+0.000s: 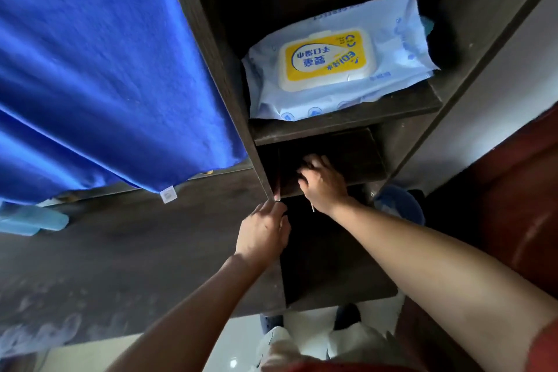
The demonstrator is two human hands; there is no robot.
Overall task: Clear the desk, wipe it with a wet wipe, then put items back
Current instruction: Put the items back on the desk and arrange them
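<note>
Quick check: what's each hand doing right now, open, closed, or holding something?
Left hand: open, touching the shelf panel edge, holding nothing.
Right hand: cannot tell; its bent digits lie inside the dark lower compartment.

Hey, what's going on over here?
A person stands at a dark shelf beside the desk. Their right hand reaches into the lower compartment; what it touches is too dark to tell. Their left hand touches the shelf's side edge. A pack of wet wipes lies untouched on the board above. A blue cloth hangs on the left.
</note>
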